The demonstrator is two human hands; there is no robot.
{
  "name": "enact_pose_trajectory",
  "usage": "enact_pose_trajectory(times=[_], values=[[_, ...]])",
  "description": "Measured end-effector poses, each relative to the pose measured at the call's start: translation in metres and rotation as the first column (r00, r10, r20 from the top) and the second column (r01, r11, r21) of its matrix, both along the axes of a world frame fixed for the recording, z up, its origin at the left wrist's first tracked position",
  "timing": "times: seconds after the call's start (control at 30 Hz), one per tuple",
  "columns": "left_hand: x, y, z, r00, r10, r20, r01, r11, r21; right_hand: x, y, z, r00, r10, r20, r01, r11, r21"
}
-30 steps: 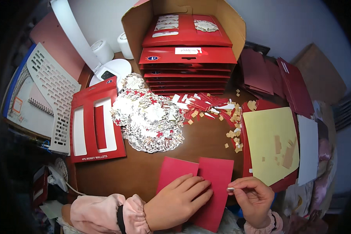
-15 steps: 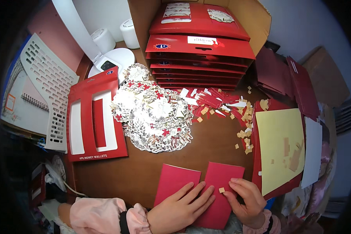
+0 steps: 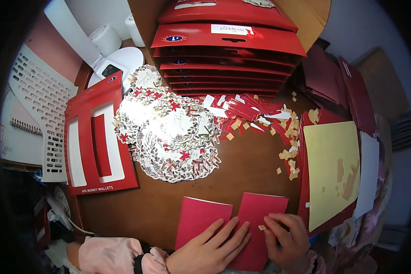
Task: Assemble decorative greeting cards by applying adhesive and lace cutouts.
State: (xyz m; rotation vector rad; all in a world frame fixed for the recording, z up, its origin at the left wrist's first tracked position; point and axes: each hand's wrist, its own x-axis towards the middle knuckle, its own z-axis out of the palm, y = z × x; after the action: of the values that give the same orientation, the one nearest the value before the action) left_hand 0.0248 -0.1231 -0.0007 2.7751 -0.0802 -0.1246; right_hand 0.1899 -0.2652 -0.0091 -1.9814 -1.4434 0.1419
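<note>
Two red folded cards lie side by side at the near edge of the desk, a left card (image 3: 201, 217) and a right card (image 3: 262, 208). My left hand (image 3: 210, 249) rests flat across both, its fingers outstretched and slightly apart. Over the right card, my right hand (image 3: 287, 239) is closed in a pinch, thumb and forefinger at the edge of a small tan adhesive square (image 3: 262, 227). That square looks tilted, with a pale edge showing. The fingertips partly hide how it is gripped.
Scalloped wreath-print cutouts (image 3: 178, 146) are piled left of centre, beside a red window package (image 3: 100, 141). Tan squares (image 3: 287, 155) and red-and-white tags (image 3: 242, 109) lie scattered. Behind stands a cardboard box (image 3: 317, 18) of red packages; a yellow sheet (image 3: 331, 160) lies right.
The tan square has gone from lying flat to tilted at my right fingertips, and the thumb and forefinger have closed together. My left hand stays on the cards. The whole view has shifted slightly.
</note>
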Motion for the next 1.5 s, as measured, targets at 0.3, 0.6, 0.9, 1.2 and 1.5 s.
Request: enact_pose_trajectory(times=[0.3,0.6,0.9,1.2,1.5], values=[[0.0,0.0,0.002,1.0,-0.007,-0.026,0.007,1.0,-0.011,0.002,-0.002,0.006,0.999,0.012,-0.031,-0.013,0.999,-0.049],[-0.003,0.0,0.003,0.999,-0.005,-0.041,0.005,1.0,0.0,0.012,-0.014,-0.013,0.948,0.24,0.211,-0.229,0.971,-0.073],[-0.007,0.005,-0.002,0.999,-0.023,0.033,0.021,0.999,0.031,0.001,-0.011,-0.016,0.959,0.2,0.202,-0.197,0.98,-0.036],[-0.018,0.009,0.008,0.999,-0.002,-0.038,0.003,0.999,0.039,-0.004,0.0,-0.026,0.968,0.152,0.2,-0.164,0.985,0.047],[-0.02,0.009,0.004,1.0,0.01,-0.011,-0.009,0.999,0.049,-0.004,0.003,-0.029,0.949,0.138,0.283,-0.15,0.988,0.023]])
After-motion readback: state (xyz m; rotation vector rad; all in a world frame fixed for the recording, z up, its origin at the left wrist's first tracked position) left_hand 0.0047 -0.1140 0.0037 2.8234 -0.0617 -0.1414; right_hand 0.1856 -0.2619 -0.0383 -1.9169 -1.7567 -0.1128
